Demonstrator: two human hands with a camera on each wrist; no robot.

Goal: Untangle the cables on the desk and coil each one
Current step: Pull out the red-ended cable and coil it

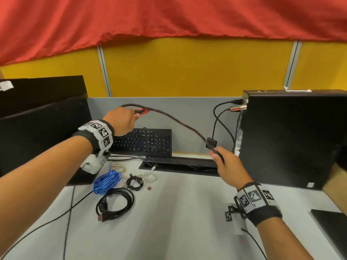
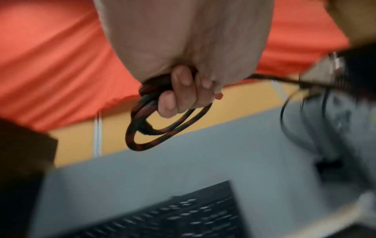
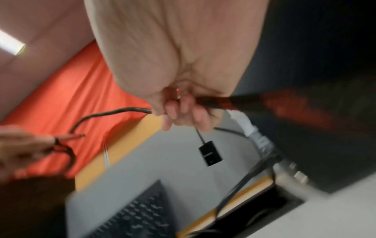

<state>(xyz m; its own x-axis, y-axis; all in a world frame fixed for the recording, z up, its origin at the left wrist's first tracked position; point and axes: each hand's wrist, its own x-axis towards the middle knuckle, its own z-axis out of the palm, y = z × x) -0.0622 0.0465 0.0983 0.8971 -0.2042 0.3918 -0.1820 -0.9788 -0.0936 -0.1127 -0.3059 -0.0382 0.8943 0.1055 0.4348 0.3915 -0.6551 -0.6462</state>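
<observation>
Head view high, facing down over desk (image 1: 178, 212); wrist views close, upward; all share keyboard (image 1: 142, 141).

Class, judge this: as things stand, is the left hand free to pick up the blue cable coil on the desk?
Probably not yet. The left hand grips loops of the red-and-black braided cable. The blue cable coil lies uncovered below its wrist, so only that grip hinders it.

Red-black cable (image 2: 150, 128) loops in left hand (image 2: 183, 90)

A woven, matt red-and-black sheath is seen on the braided cable (image 2: 142, 141). Smooth, glossy plastic jackets are shown by the blue cable (image 1: 107, 182) and, just beside it, the black cable (image 1: 115, 203). Creased red cloth (image 1: 169, 17) is hung above.
</observation>
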